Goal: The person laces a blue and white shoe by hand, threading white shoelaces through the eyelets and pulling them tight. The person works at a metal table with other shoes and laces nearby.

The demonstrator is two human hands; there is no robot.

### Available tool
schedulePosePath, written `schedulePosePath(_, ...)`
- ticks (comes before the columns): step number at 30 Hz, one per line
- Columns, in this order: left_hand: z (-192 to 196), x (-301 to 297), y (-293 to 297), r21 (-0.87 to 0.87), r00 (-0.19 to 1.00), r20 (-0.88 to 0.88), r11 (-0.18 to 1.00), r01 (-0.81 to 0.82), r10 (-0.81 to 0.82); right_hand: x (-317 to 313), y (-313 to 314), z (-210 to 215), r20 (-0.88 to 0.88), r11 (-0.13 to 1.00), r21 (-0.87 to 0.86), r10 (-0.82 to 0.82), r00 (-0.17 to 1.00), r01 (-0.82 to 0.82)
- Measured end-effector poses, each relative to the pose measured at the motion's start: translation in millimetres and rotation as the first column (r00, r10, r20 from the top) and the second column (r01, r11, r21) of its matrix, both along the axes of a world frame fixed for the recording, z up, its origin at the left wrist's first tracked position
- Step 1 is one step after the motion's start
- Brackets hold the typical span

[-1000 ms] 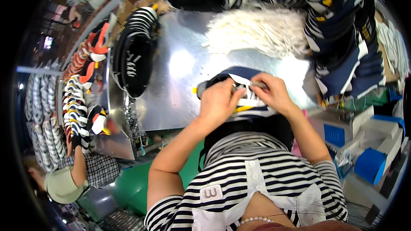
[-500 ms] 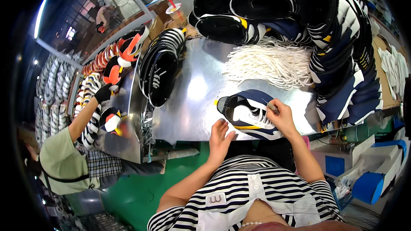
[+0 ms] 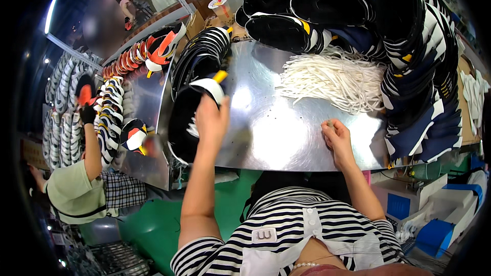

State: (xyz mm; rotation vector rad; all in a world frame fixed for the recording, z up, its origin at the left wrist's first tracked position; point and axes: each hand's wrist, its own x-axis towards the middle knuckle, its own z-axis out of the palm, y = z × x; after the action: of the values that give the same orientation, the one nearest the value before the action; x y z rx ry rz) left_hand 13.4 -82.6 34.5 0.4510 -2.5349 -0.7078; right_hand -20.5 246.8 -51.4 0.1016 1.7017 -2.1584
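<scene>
A black shoe upper (image 3: 179, 125) with a white part, a yellow tab and white laces lies at the near end of a row of nested uppers (image 3: 207, 46) on the left of the metal table. My left hand (image 3: 210, 120) is closed on its white edge; the fingertips are partly hidden. Over the right part of the table, my right hand (image 3: 337, 143) is pinched around a small greyish thing, too small to make out. Beyond that hand lies a pile of white shoelaces (image 3: 332, 83).
Tall stacks of navy, white and black uppers (image 3: 417, 82) edge the table's back and right. A drink cup (image 3: 221, 7) with a red straw stands at the back. At left, a co-worker's gloved hand (image 3: 88, 114) is at an orange upper beside rows of others.
The laced upper has gone from in front of me to the left row, with my left hand on it. My right hand has come away from its laces and stays over the table.
</scene>
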Motion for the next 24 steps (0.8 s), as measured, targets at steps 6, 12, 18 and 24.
schedulePosePath(6, -85.5, -125.8, -129.7, -0.482, 0.968, 0.09, 0.861, -0.164, 0.235, 16.0, -13.3, -26.5, -0.398, 0.9, 0.434, 0.157, 0.904, 0.034)
schedulePosePath(12, -92.8, -173.3, -159.0, -0.447, 0.964, -0.124, 0.881, 0.157, -0.235, 12.8, -14.9, -22.7, -0.539, 0.794, 0.597, 0.293, 0.79, 0.114)
schedulePosePath(18, -98.6, -181.5, -153.6, -0.465, 0.998, 0.015, 0.883, 0.058, -0.058, 12.8, -20.8, -24.5, -0.569, 0.781, 0.608, 0.305, 0.764, 0.141)
schedulePosePath(24, -64.9, -129.0, -16.1, -0.286, 0.889, -0.288, 0.918, 0.274, -0.355, 14.0, -13.3, -25.4, -0.556, 0.8, 0.583, 0.267, 0.787, 0.141)
